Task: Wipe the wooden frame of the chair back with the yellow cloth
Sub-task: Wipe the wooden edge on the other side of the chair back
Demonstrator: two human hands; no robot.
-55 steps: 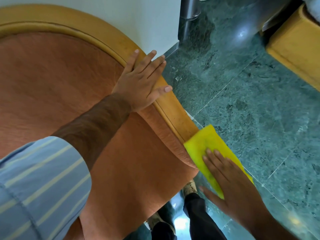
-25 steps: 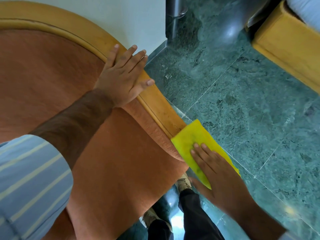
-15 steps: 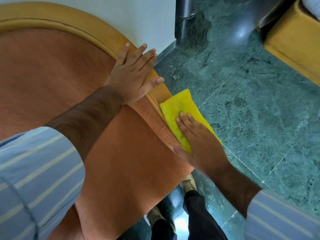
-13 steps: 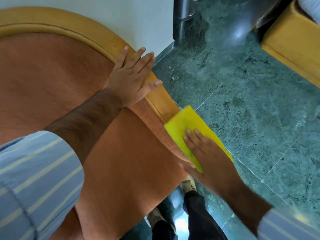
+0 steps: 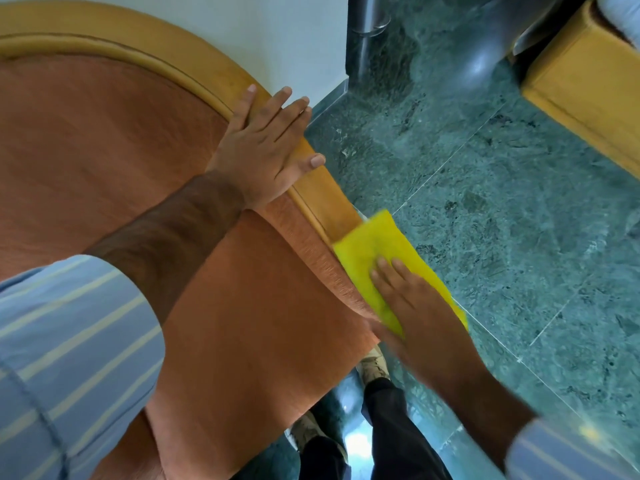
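1. Under the flat, spread fingers (image 5: 388, 271) of the right hand (image 5: 415, 306) lay the yellow cloth (image 5: 377, 251), pressed on the wooden frame (image 5: 322, 202).
2. Up past those fingertips, the frame curved long toward the left hand (image 5: 263, 154), which rested open on it.

Floor (image 5: 502, 237): green stone tiles, shiny, with thin pale lines between them | Wall (image 5: 294, 39): plain white, met the floor near the top | Pole (image 5: 363, 32): shiny metal, stood up beside the wall | Wooden furniture (image 5: 585, 88): yellow-brown, sat at the top right corner | Light: a bright spot (image 5: 479, 65) shone on the floor
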